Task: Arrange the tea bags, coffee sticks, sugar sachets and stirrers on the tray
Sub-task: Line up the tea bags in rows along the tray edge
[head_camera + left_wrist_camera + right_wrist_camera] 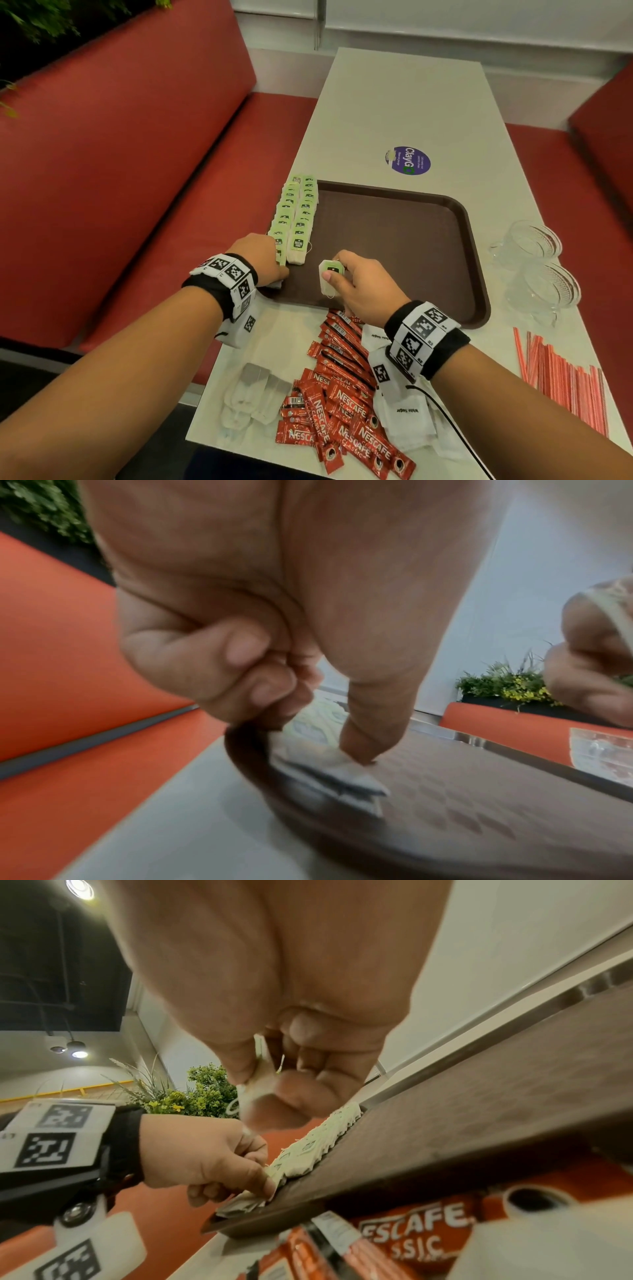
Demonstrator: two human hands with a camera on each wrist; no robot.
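Observation:
A brown tray (394, 246) (479, 791) (479, 1096) lies on the white table. Two rows of green-tagged tea bags (296, 212) (318, 1145) run along its left edge. My left hand (281, 270) (318, 718) (205, 1156) is at the tray's near-left corner. One straight finger presses a tea bag (275, 283) (329, 775) (240, 1206) down at the near end of the left row; the other fingers are curled. My right hand (342, 277) (274, 1093) pinches a single tea bag (329, 274) (257, 1088) just above the tray's near part.
Off the tray, at the table's near end, lie several white tea bags (250, 394), a heap of red coffee sticks (342, 394), white sugar sachets (407, 411) and red-striped stirrers (561, 380). Glass cups (534, 260) stand right of the tray. A red bench (137, 171) runs along the left.

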